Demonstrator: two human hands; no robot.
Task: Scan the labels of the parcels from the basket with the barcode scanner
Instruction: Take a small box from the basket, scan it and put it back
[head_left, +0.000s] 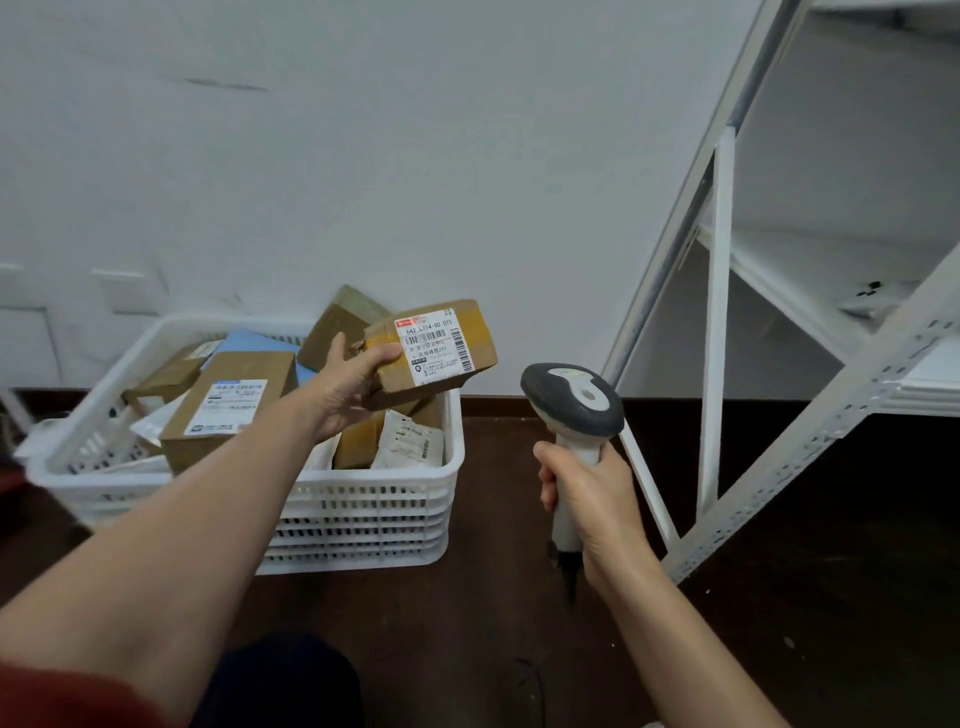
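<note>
At centre frame our left hand (349, 387) grips a small cardboard parcel (431, 351) by its left end, lifted just above the white basket (363, 514), its label (435, 345) turned toward us. To the right, our right hand (587, 506) is wrapped around the handle of the barcode scanner (574, 400), whose grey head sits beside the parcel without touching it. More boxes (228, 405) lie in the basket at left; some deeper ones seem to be soft bags. A white shelf frame (722, 322) leans at right.
</note>
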